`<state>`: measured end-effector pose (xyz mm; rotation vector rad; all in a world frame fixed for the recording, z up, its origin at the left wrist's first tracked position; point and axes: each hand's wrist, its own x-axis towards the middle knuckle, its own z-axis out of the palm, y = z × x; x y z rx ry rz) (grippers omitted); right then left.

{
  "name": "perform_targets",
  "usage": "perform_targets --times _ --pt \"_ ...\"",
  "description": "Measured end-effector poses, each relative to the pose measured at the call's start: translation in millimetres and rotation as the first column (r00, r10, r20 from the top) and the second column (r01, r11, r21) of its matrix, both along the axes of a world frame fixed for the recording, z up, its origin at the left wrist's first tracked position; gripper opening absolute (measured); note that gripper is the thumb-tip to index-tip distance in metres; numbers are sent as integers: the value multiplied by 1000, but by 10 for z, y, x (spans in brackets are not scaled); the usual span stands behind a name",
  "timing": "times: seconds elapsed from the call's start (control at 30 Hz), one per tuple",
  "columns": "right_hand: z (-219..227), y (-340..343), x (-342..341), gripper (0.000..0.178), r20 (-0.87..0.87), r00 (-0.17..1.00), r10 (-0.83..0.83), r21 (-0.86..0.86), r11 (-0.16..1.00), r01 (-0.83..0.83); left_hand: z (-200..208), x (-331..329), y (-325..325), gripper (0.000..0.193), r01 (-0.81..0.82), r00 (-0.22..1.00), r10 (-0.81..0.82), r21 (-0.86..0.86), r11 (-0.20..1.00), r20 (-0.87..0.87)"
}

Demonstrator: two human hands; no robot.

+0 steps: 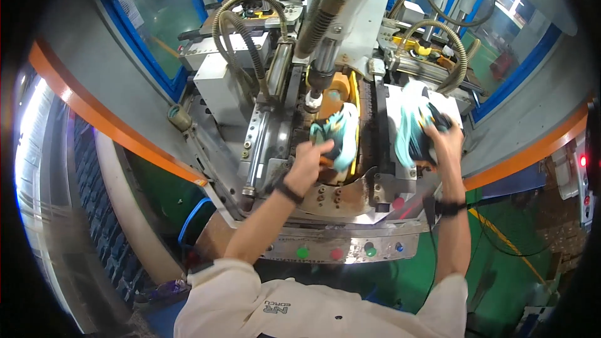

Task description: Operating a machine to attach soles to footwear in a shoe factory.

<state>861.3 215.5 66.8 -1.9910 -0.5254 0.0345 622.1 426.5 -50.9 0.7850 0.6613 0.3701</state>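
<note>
A shoe (345, 138) in mint, white and black lies in the yellow-edged mould bay (355, 97) in the middle of the machine. My left hand (304, 169) grips it at its near left side, fingers closed over the dark part. To the right, a second shoe (409, 128) of like colours is over a white plate (394, 103), somewhat smeared by motion. My right hand (446, 144) is closed around its dark right side. Parts of both shoes are hidden behind my fingers.
A metal press cylinder (325, 56) stands just beyond the left shoe. A steel rod (269, 131) runs along the bay's left, beneath bent hoses (247, 37). Coloured buttons sit on the front panel (319, 252). Orange-edged curved guards (119, 134) flank both sides.
</note>
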Motion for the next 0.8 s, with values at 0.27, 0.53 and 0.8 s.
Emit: perform_targets --times 0.27,0.53,0.8 --pt "-604 2207 -277 56 -50 962 268 -584 774 -246 984 -2203 -1102 46 -50 976 75 128 991 -205" --pt "-1543 2498 -384 50 214 962 169 -549 836 -24 984 -3229 -2117 39 -627 736 644 149 765 -208" --pt "-1110 764 -2514 17 281 558 781 16 578 -816 630 -3350 -2932 35 -885 441 832 -12 465 -336"
